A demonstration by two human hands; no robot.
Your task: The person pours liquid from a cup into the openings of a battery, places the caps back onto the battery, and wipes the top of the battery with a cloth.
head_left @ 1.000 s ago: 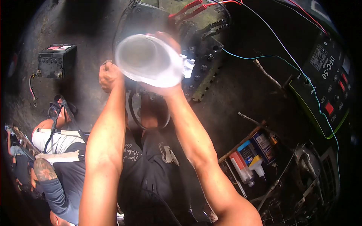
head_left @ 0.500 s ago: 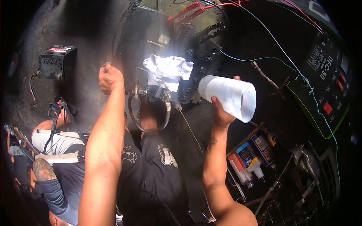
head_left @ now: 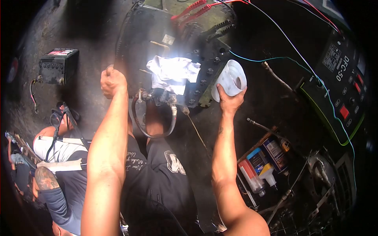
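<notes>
One white container (head_left: pixel 227 80) (mouth in view) sits in the right grip (head_left: pixel 231 101).

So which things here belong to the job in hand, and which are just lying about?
Seemingly part of the job:
white container, held in the right hand
white cloth, lying on the dark case

Probably just lying about:
black battery, standing apart
red-and-white tube
short hose

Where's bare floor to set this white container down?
Bare floor shows between the small battery and left hand, and, darker, between right hand and short hose. Crowded: around the cloth and red clamps, and among the bottles.
</notes>
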